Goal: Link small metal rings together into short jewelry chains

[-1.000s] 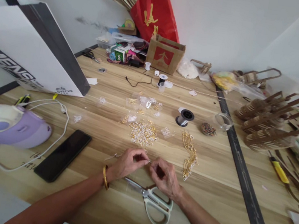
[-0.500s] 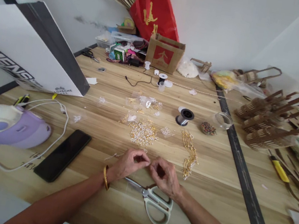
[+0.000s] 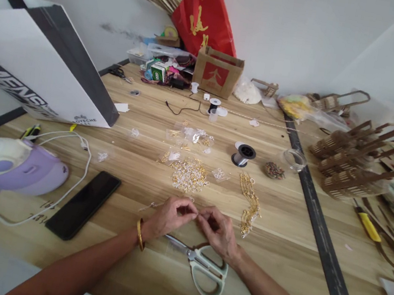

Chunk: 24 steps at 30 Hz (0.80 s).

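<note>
My left hand (image 3: 172,215), with a gold bangle (image 3: 140,235) at the wrist, is pinched, its fingertips meeting those of my right hand (image 3: 218,229). Whatever lies between the fingertips is too small to make out. A thin chain (image 3: 151,205) emerges at the left of my left hand. Just beyond the hands is a pile of gold and clear beads (image 3: 189,175). Gold chains (image 3: 250,207) lie to the right. Scissors with pale green handles (image 3: 207,270) rest partly beneath my right hand, blades pointing left.
A black phone (image 3: 83,205) and a purple and white device (image 3: 16,165) with a white cable are at left. Behind the beads stand a wire spool (image 3: 243,155) and a glass jar (image 3: 294,160). Woven baskets (image 3: 348,168) and a yellow cutter (image 3: 369,225) are at right.
The fingers of my right hand have shifted slightly and look straighter, still pinched against my left fingertips. The view has moved a little.
</note>
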Available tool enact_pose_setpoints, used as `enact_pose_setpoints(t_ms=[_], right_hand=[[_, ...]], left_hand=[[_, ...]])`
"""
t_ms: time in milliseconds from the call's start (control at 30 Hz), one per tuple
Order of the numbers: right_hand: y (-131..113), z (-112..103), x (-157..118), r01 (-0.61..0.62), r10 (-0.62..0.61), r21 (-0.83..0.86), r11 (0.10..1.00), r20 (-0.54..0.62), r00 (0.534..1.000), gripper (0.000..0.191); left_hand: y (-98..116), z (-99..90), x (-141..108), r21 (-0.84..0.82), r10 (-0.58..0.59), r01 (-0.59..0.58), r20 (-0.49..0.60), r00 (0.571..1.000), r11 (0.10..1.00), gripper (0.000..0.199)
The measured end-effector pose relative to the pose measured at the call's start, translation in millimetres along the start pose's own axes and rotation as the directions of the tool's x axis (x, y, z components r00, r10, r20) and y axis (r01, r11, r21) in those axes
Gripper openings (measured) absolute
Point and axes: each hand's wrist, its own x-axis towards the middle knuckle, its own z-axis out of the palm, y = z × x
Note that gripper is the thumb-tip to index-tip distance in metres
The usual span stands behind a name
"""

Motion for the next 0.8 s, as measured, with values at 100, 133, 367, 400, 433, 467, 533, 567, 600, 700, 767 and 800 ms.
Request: enact_pose_setpoints(t_ms=[100, 133, 367, 400, 433, 467, 533, 567, 600, 700, 767, 800], right_hand=[[0.5, 0.3, -0.2, -0.004, 0.004, 0.006, 1.0, 0.004, 1.0, 0.011], [0.9, 0.3, -0.4, -0.006, 0.006, 0.009, 1.0, 0.005, 1.0, 0.011], [0.1, -0.1, 0.2, 0.001, -0.001, 0.016, 1.0, -0.003, 1.0, 0.011], [-0.5, -0.2, 0.5, 0.002, -0.002, 0.02, 1.0, -0.001, 1.0, 0.011], [-1.0, -0.2, 0.7, 0.003, -0.003, 0.022, 1.0, 0.001, 1.0, 0.011], [-1.2, -0.1, 0.8, 0.005, -0.005, 0.021, 1.0, 0.0, 1.0, 0.011], [-1.2, 0.1, 0.8, 0.011, -0.011, 0.009, 1.0, -0.005, 1.0, 0.012], [-1.0, 0.3, 0.7, 0.014, -0.014, 0.001, 1.0, -0.007, 1.0, 0.012], [-0.8, 0.5, 0.6, 0.017, -0.017, -0.007, 1.0, -0.01, 1.0, 0.012], [-0.8, 0.8, 0.6, 0.023, -0.023, -0.016, 1.0, -0.016, 1.0, 0.012], [-1.9, 0.6, 1.0, 0.034, -0.034, -0.007, 0.999, -0.012, 0.999, 0.01], [-2.7, 0.4, 1.2, 0.039, -0.039, -0.001, 0.999, -0.007, 0.999, 0.01]], left_hand=[[0.7, -0.4, -0.3, 0.008, -0.01, 0.009, 0.01, 1.0, 1.0, 0.01], [0.6, -0.7, -0.5, 0.006, -0.013, 0.013, 0.012, 1.0, 1.0, 0.011], [-2.3, -2.7, 0.6, -0.033, -0.018, 0.018, 0.026, 1.0, 0.999, 0.016], [-2.5, -3.4, 1.0, -0.039, -0.024, 0.025, 0.031, 0.999, 0.999, 0.017], [-2.6, -4.2, 1.5, -0.048, -0.03, 0.032, 0.039, 0.999, 0.998, 0.018], [-2.5, -5.1, 2.0, -0.062, -0.037, 0.04, 0.048, 0.998, 0.997, 0.018], [-2.2, -7.2, 2.8, -0.101, -0.052, 0.059, 0.069, 0.996, 0.993, 0.019], [-2.2, -8.2, 3.2, -0.122, -0.063, 0.072, 0.076, 0.995, 0.99, 0.019], [-2.3, -9.1, 3.6, -0.143, -0.076, 0.087, 0.079, 0.994, 0.986, 0.019], [-3.4, -10.7, 4.6, -0.197, -0.107, 0.121, 0.082, 0.991, 0.973, 0.019], [-3.8, -11.1, 5.1, -0.226, -0.106, 0.123, 0.086, 0.991, 0.966, 0.019], [-3.7, -11.1, 5.2, -0.237, -0.1, 0.119, 0.09, 0.991, 0.964, 0.02]])
